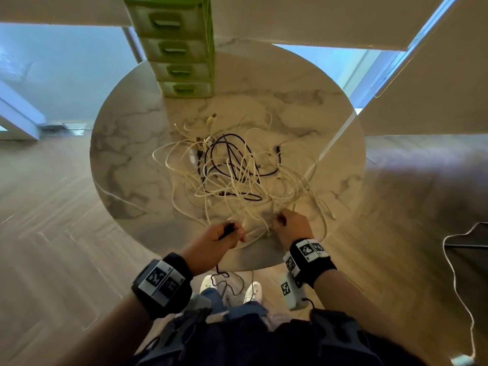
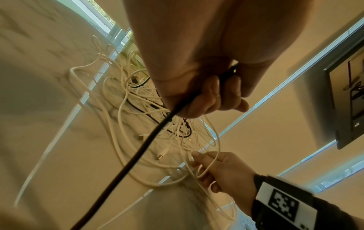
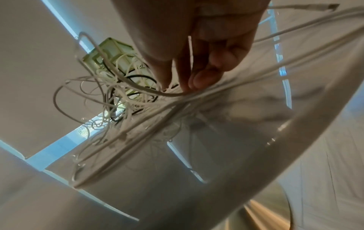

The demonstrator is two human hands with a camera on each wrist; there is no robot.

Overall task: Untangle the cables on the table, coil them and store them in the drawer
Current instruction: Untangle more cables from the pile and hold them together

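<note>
A tangle of white and black cables (image 1: 232, 170) lies in the middle of the round marble table (image 1: 126, 159). My left hand (image 1: 224, 235) grips a black cable (image 2: 141, 149) at the near edge; that cable hangs down off the table toward the floor. My right hand (image 1: 289, 225) pinches white cables (image 2: 206, 165) at the near side of the tangle. In the right wrist view the fingers (image 3: 199, 77) curl among white strands (image 3: 216, 96). The green drawer unit (image 1: 177, 46) stands at the far side, all drawers shut.
The near table edge (image 1: 253, 268) runs just under my wrists. A wooden floor surrounds the table. A loose white cord (image 1: 454, 281) lies on the floor at the right, next to a dark object (image 1: 472, 241). Windows stand behind the table.
</note>
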